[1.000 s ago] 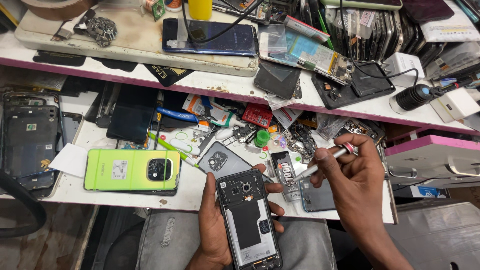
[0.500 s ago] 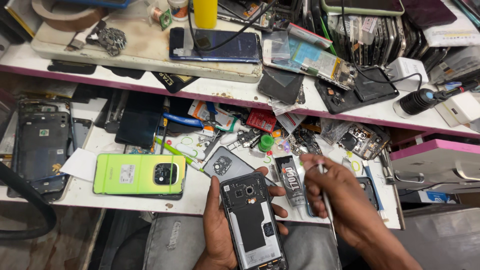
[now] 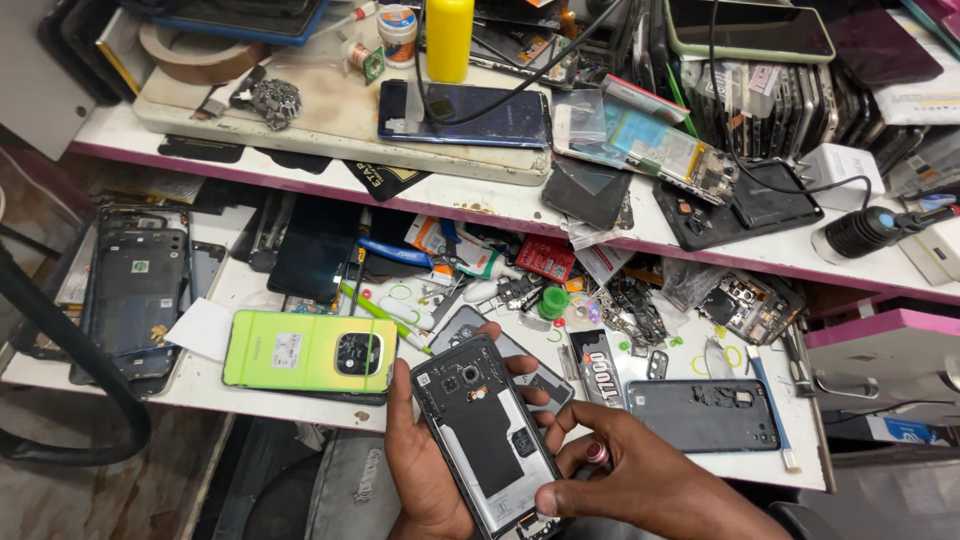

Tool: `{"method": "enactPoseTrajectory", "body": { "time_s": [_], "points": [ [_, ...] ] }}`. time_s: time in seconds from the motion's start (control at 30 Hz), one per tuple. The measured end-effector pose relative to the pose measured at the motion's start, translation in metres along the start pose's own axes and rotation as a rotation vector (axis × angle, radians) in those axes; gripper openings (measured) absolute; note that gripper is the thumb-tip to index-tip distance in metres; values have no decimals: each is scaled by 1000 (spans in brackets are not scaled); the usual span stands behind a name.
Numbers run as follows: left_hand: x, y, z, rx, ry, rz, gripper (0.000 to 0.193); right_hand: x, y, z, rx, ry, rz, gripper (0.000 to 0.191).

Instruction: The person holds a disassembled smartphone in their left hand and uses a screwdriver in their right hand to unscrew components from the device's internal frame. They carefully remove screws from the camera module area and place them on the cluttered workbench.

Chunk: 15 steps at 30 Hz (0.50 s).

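Below, left hand (image 3: 425,470) cradling opened phone (image 3: 487,435), right hand (image 3: 640,475) curled alongside

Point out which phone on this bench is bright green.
The lime-green phone lying back-up on the lower shelf, just left of the left hand. The opened phone in that hand and the others around are dark or grey.

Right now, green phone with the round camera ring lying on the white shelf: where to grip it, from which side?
Grip the green phone across its two long edges, coming from above and from the front edge of the white shelf. It lies flat, back up, long side along that edge, which looks open; its far edge is crowded by small parts.
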State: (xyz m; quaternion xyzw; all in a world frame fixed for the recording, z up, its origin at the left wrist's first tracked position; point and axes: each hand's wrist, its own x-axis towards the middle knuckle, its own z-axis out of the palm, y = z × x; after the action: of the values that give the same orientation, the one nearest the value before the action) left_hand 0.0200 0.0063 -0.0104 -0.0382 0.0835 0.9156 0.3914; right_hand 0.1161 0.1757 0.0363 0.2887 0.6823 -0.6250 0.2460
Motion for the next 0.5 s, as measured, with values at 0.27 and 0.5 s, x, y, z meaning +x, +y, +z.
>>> {"method": "enactPoseTrajectory", "body": {
  "time_s": [0.27,0.5],
  "points": [
    [-7,7,14,49,84,119,91,1,-5,0,51,118,-160,30],
    [-12,8,12,-327,-252,31,93,-4,-3,-30,389,415,-279,44]
  ]
}}
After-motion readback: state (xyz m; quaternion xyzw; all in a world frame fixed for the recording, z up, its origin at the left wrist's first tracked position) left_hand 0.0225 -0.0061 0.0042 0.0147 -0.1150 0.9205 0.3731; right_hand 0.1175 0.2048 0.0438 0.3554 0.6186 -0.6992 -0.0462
